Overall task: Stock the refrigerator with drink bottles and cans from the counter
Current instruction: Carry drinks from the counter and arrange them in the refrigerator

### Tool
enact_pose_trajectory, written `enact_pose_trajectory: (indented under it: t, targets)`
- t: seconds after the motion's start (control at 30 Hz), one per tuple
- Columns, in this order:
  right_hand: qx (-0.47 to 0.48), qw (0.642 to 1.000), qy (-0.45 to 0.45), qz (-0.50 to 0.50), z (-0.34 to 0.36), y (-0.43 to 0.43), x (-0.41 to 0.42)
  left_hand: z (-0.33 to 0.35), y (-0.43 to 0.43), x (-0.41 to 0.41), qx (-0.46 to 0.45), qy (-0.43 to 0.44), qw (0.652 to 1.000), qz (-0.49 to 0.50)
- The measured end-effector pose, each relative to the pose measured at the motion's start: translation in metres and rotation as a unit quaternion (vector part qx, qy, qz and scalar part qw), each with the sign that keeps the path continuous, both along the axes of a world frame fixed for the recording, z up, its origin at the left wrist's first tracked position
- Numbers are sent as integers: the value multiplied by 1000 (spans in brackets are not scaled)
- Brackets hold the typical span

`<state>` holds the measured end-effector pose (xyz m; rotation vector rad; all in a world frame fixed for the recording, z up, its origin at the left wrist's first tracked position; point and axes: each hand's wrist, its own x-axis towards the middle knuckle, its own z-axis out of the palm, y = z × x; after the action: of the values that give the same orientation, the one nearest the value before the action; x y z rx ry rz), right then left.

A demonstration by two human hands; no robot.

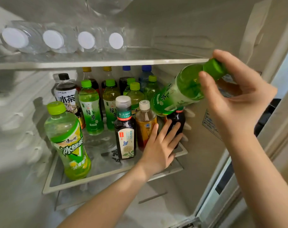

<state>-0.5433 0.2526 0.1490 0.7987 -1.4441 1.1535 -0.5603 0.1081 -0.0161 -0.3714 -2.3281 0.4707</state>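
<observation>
I look into an open refrigerator. My right hand (235, 99) grips a green tea bottle (177, 94) by its green cap and neck, and the bottle tilts bottom-first over the lower glass shelf (107, 173). My left hand (161, 145) reaches onto that shelf, its straight fingers touching a dark cola bottle (177, 119) and its thumb against an amber tea bottle (144, 124). Several bottles stand on the shelf: a large iced green tea (66, 140) at front left, a dark tea bottle (125, 129), green tea bottles (90, 107) behind.
On the upper shelf (164, 60) lie several clear water bottles (53, 39) on their sides, white caps facing me. The refrigerator's right wall (210, 129) carries a sticker. The door frame (230, 178) runs down the right side. Bare glass shows in the lower shelf's middle.
</observation>
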Motion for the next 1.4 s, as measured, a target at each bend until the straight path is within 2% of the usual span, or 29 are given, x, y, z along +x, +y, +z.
enact_pose_trajectory:
  t: [0.33, 0.4, 0.47, 0.57, 0.73, 0.83, 0.9, 1.0, 1.1, 1.17, 1.4]
  targets:
    - [-42, 992, -88, 76, 11, 6, 11, 6, -18, 12, -24, -53, 996, -60]
    - [-37, 988, -109, 105, 14, 2, 9, 9, -19, 21, 4, -46, 995, -92]
    - [-37, 980, -134, 146, 17, -3, 7, 13, -27, 34, 74, -31, 983, -167]
    - [-34, 963, -158, 214, 21, -12, 2, 21, -45, 58, 121, 20, 967, -225]
    - [19, 944, -157, 290, 29, -34, 5, 43, -87, 107, 164, 196, 951, -177]
    - [65, 922, -165, 344, 36, -54, 9, 60, -118, 121, 259, 310, 911, -82]
    - [104, 908, -172, 367, 38, -73, 13, 64, -136, 122, 352, 327, 877, -11]
    - [182, 896, -176, 365, 35, -104, 20, 53, -152, 121, 503, 246, 826, 64]
    - [268, 897, -153, 317, 25, -131, 22, 38, -160, 123, 655, 118, 746, 26]
    - [309, 900, -131, 277, 17, -146, 19, 32, -162, 126, 679, 104, 726, 10]
    - [402, 874, -144, 234, -13, -191, 0, 20, -158, 141, 690, 189, 699, -8]
